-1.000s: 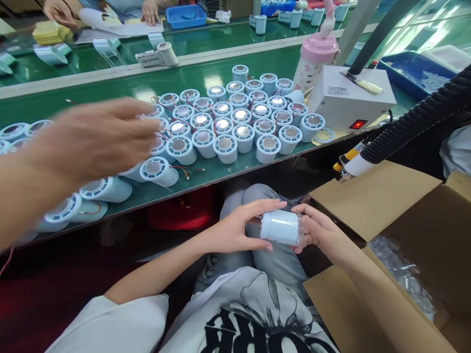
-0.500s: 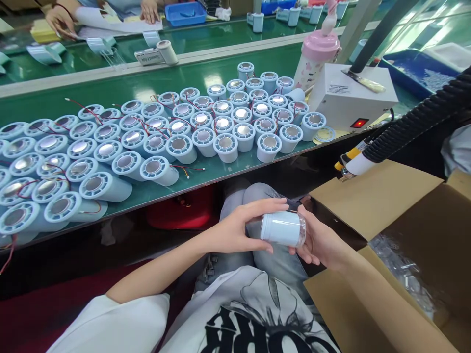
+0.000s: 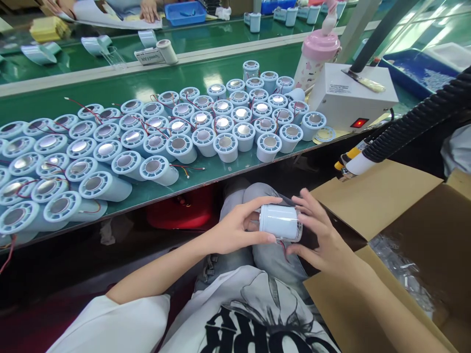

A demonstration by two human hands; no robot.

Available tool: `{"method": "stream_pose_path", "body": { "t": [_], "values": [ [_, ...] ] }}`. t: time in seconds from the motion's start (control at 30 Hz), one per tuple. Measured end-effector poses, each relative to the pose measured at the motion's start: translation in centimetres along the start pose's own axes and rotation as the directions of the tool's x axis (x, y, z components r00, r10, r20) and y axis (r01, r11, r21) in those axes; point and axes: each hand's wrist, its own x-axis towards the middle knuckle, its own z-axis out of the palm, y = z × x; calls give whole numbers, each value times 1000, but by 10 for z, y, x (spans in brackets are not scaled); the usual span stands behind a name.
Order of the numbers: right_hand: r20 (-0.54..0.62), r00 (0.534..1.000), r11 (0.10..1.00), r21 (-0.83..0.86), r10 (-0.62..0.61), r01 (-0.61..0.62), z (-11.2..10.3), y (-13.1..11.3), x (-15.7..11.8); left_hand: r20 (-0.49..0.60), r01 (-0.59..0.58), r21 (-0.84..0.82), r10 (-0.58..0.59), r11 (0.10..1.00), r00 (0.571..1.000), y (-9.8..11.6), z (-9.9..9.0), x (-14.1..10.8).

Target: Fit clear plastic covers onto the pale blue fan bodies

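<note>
The left hand (image 3: 235,228) grips the light-blue cylinder (image 3: 277,221) by its left end, thumb on the near side and fingers on the far side. The right hand (image 3: 326,240) is at the opposite end, fingers spread; whether its fingertips touch cannot be told. The cylinder lies on its side between both hands, above the lap. Its body is smooth and glossy; a clear, rigid-looking sleeve (image 3: 299,229) shows at the right end, and a thin red wire (image 3: 284,251) hangs below. To the right, an open corrugated cardboard box (image 3: 379,196) contains transparent parts (image 3: 403,272). Ahead, similar cylinders (image 3: 225,147) with slotted rims and silvery round centres stand in rows on a glossy green worktop (image 3: 206,174).
</note>
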Motion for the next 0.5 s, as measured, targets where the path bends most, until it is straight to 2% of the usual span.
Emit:
{"method": "stream_pose_path", "body": {
  "t": [0.03,0.07,0.13,0.2,0.27,0.33,0.5],
  "values": [
    [37,999,998,-45,-30,31,-2,0,-1,15,17,1,-17,1000,1000,0,0,0],
    [65,998,999,-33,3,0,-4,0,-1,30,24,14,-25,1000,999,1,0,1],
    [108,977,969,146,183,-198,-5,-1,-1,57,-2,63,-2,998,998,3,0,1],
    [166,922,828,406,349,-386,-4,-3,-1,77,-57,109,49,992,996,6,0,2],
    [222,875,677,562,430,-475,-3,-4,-2,96,-73,108,62,992,993,7,-1,1],
    [238,844,631,575,481,-521,-3,-4,-4,117,-33,46,27,998,993,5,-2,0],
    [210,781,657,439,589,-613,-2,-2,-2,170,103,-149,-78,983,982,-7,-3,0]
  ]
}}
